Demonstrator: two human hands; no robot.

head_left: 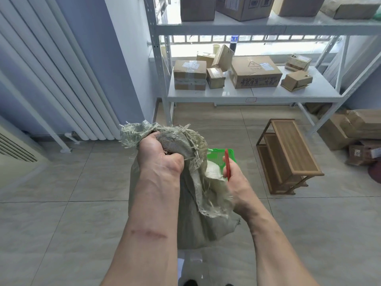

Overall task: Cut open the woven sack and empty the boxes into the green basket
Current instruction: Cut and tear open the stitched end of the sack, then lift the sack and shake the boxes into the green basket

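A grey-green woven sack (195, 226) hangs in front of me, its frayed top bunched up. My left hand (158, 153) grips that bunched top and holds the sack off the floor. My right hand (235, 180) holds a thin red cutter (226, 162) upright beside the sack's torn right edge. Something white (212, 172) shows through the opening; I cannot tell what it is. The green basket (218, 154) stands on the floor behind the sack, mostly hidden by it and by my right hand.
A white metal shelf (253, 96) with several cardboard boxes stands ahead. A small wooden rack (288, 155) sits on the tiled floor to the right, with more cartons (350, 129) beyond. A white radiator (61, 79) lines the left wall.
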